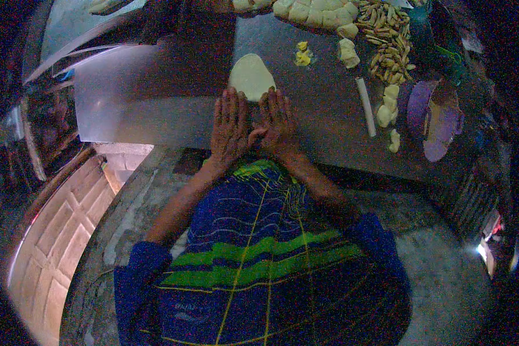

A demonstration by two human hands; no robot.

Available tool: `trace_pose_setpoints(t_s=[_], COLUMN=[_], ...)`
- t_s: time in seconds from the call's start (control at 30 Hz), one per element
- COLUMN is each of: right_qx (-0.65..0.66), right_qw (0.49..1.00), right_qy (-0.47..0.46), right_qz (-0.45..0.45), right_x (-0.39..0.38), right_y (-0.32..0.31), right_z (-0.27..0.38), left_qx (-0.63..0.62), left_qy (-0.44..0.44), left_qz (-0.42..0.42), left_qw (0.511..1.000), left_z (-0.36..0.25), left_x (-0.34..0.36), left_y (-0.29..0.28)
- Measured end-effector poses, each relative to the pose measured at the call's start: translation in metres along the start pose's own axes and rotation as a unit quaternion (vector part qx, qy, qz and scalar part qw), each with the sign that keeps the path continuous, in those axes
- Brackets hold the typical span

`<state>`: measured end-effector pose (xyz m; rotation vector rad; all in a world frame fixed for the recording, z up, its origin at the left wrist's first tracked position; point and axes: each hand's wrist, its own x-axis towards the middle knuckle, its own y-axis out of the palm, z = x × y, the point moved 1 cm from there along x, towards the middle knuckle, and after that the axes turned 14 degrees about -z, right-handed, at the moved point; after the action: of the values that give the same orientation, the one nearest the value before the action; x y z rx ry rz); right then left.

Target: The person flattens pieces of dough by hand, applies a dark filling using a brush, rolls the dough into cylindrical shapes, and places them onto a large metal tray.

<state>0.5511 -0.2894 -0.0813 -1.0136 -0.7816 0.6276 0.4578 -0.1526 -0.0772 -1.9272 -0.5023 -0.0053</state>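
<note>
A thin pale oval sheet of dough [252, 76] lies on the dark tabletop [323, 109] ahead of me. My left hand [230, 126] rests palm down, its fingers stretched out and the tips at the sheet's near left edge. Beside it, my right hand [279, 127] is also flat, with its fingertips at the near right edge of the dough. The two thumbs come close together between the hands. Neither hand appears to grip anything, though what lies beneath the palms is hidden.
Right of the sheet are a yellow soft lump [303, 54], a white rod [365, 107] and pale dough lumps [388, 107]. Farther back lie a large scored dough mass [317, 12] and a heap of small finger-shaped pieces [384, 37]. A purple container [421, 109] stands at the right.
</note>
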Motion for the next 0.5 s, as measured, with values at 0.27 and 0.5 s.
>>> trace_pose_setpoints(t_s=[0.27, 0.5], right_qx=[0.004, -0.022], right_qw=[1.0, 0.999], right_qy=[-0.012, -0.037], right_qz=[-0.003, -0.011], right_x=[-0.003, 0.006], right_y=[0.004, 0.003], right_z=[-0.003, -0.013], left_qx=[0.016, 0.014], left_qy=[0.006, -0.053], left_qz=[0.011, 0.185], left_qw=[1.0, 0.981], left_z=[0.012, 0.017], left_x=[-0.028, 0.014], left_y=[0.006, -0.023])
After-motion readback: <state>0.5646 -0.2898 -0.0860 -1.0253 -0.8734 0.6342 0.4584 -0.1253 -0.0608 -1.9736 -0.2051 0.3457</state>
